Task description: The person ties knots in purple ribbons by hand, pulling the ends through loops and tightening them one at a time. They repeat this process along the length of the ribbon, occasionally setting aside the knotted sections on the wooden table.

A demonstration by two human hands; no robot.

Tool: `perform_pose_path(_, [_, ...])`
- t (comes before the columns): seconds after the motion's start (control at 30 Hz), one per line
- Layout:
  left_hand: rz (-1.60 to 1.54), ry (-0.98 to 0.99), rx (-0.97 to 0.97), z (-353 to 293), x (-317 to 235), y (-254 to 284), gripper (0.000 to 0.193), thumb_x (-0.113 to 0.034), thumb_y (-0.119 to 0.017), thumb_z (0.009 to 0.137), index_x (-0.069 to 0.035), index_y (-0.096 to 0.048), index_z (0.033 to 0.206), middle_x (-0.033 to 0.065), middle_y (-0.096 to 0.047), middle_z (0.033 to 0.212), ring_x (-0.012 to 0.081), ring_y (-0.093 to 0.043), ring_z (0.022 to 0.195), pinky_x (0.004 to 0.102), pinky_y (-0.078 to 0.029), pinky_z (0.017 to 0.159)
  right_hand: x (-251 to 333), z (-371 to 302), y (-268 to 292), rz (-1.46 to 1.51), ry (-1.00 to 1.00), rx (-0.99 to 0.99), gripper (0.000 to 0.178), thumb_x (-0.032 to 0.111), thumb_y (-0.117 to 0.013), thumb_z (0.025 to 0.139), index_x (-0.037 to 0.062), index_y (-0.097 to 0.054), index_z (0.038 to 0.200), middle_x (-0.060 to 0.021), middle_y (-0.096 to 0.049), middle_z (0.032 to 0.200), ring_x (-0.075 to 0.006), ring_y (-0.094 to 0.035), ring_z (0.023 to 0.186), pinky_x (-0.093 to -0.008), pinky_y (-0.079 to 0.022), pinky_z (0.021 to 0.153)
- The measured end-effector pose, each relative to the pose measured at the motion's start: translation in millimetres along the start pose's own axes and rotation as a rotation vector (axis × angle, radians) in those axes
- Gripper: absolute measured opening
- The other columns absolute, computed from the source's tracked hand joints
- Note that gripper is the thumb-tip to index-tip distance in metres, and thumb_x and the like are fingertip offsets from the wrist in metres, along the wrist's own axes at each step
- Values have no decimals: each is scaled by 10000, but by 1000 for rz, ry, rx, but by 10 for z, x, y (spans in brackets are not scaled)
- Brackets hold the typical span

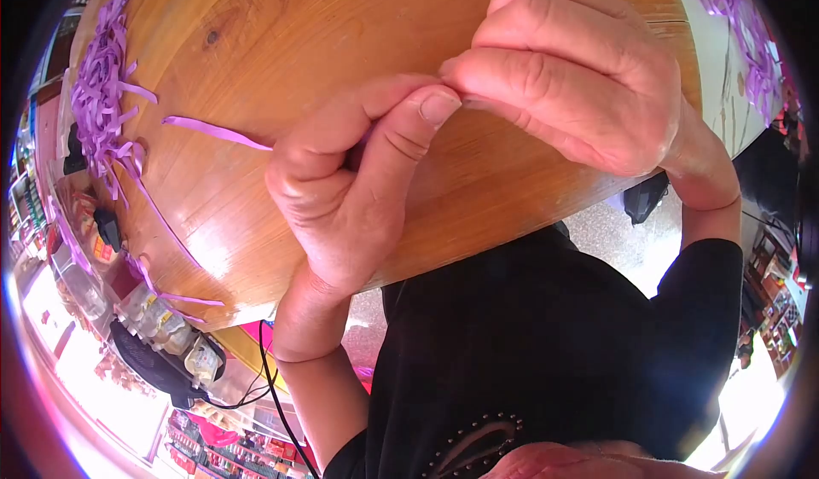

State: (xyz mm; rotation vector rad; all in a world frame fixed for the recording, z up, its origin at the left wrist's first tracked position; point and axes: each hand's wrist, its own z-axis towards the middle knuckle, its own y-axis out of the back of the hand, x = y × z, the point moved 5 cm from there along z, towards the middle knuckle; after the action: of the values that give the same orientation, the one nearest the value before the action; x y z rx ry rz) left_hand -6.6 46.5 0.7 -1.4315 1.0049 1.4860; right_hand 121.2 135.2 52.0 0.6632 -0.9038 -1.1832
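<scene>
A thin purple ribbon (217,131) runs out from my left hand (350,172), its loose tail reaching left above the wooden table. The left thumb and forefinger are pinched together, and a bit of purple shows inside the curled fingers. My right hand (580,78) is closed too, its thumb and forefinger meeting the left fingertips. Whatever lies between the right fingertips is hidden by the fingers. Both hands are just over the tabletop.
A tangled heap of purple ribbons (102,95) lies at the table's left edge, with loose strands trailing toward me. More purple ribbons (742,27) lie on a pale surface at the far right. The wooden table (281,52) has a curved edge. A black cable (266,364) hangs at lower left.
</scene>
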Motion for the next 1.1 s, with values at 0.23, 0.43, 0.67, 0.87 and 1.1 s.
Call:
perform_pose_path(0.23, [258,-39,-43,-3,-164,86,47,-28,-648,801,4,-659,833,18,-626,742,43,-490,630,163,-379,557,-49,-68,-84,-69,153,-105,325,133,-693,752,4,-618,1040,-61,-600,812,-165,-550,676,-273,-396,590])
perform_pose_path(0.43, [246,-95,-64,7,-131,138,46,-33,-652,797,4,-657,823,23,-623,706,39,-477,575,160,-353,497,-34,-30,-210,-125,283,-193,354,147,-699,751,2,-600,1059,-68,-591,836,-178,-551,706,-290,-407,613])
perform_pose_path(0.67, [61,162,-126,35,-53,168,40,-25,-640,811,7,-647,835,-13,-574,656,18,-439,545,144,-321,486,-283,-146,-280,-222,427,-295,390,164,-706,751,0,-578,1081,-77,-581,864,-193,-551,741,-309,-419,639])
perform_pose_path(0.87, [-2,173,-135,-5,-3,212,45,8,-650,802,-2,-656,845,-61,-544,648,-13,-409,562,128,-294,490,-163,-4,-91,69,97,-174,394,171,-703,757,3,-572,1088,-77,-574,865,-201,-550,762,-316,-420,664])
perform_pose_path(1.1, [159,88,-75,30,-39,99,49,9,-664,789,-6,-662,836,-60,-553,664,-13,-410,566,129,-312,498,-205,12,-32,381,-293,85,168,84,-669,754,10,-639,902,-54,-566,788,-171,-534,701,-298,-374,607])
